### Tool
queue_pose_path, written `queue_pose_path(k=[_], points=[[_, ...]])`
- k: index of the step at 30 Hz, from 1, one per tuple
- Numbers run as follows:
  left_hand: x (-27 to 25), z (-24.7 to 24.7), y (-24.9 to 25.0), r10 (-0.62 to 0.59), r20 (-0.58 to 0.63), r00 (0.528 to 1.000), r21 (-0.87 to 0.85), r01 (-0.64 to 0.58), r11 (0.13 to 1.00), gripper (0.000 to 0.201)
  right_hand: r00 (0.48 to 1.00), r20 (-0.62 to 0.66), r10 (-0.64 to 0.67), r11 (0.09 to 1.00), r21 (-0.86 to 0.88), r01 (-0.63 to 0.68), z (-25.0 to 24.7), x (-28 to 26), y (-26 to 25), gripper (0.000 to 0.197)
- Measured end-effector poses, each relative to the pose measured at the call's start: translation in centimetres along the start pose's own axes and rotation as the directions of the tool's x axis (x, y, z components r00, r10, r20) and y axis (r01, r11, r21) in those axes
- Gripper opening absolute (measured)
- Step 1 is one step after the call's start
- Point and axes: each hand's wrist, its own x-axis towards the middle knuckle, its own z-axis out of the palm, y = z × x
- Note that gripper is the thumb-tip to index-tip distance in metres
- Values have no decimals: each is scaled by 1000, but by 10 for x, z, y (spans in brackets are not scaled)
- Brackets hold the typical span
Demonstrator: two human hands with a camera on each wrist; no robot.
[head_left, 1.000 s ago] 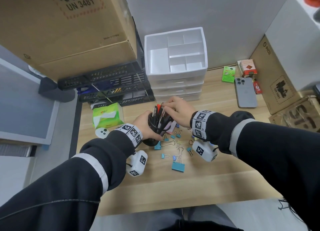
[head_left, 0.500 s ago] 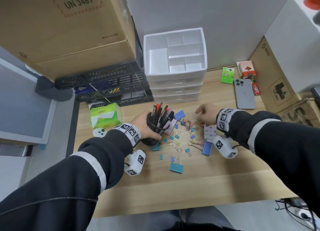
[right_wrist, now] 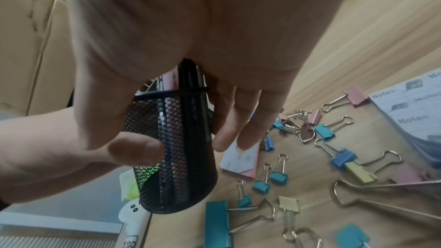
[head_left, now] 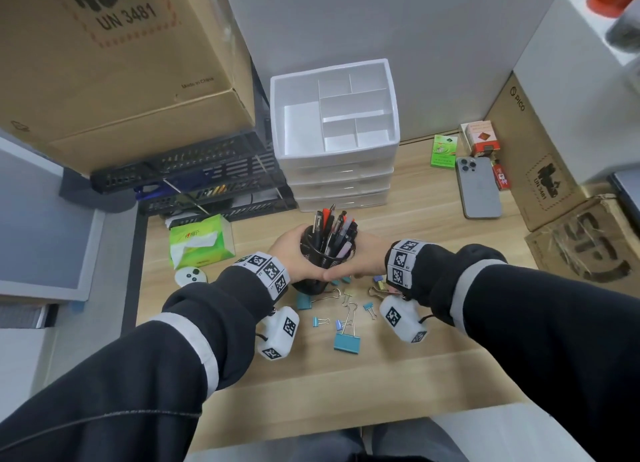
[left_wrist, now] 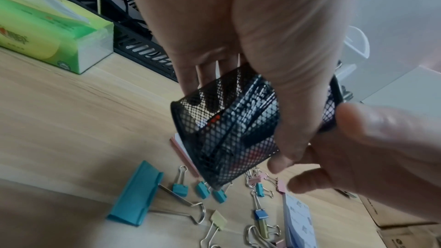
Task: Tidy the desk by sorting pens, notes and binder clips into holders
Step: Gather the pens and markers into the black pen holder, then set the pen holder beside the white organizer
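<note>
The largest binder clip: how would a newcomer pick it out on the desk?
Start at the white drawer organiser by the wall, then come toward the desk's near edge, past the black mesh pen cup. The large teal binder clip lies nearest you, far wider than the small clips around it.

"UN 3481" and "Made in China" on the big cardboard box point(head_left: 114, 56); "UN 3481" and "PICO" on the leaning box point(head_left: 533, 163); "Notes" repeated across the notepad point(right_wrist: 415, 108).
</note>
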Motion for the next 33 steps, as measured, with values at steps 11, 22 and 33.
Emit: queue_pose_path(k=[11,22,33], points=[[6,5,16,31,45,999,41,-33,999,96,992,-128,-15,992,123,31,-12,3,5,42],[25,12,39,49,130,990,216,-76,973,80,976,-216,13,1000,-1,-14,-26,-2,15,38],[63,7,33,-189,-2,982,268,183,946,74,781,-584,221,960,-11,-280,-93,-8,57,91]])
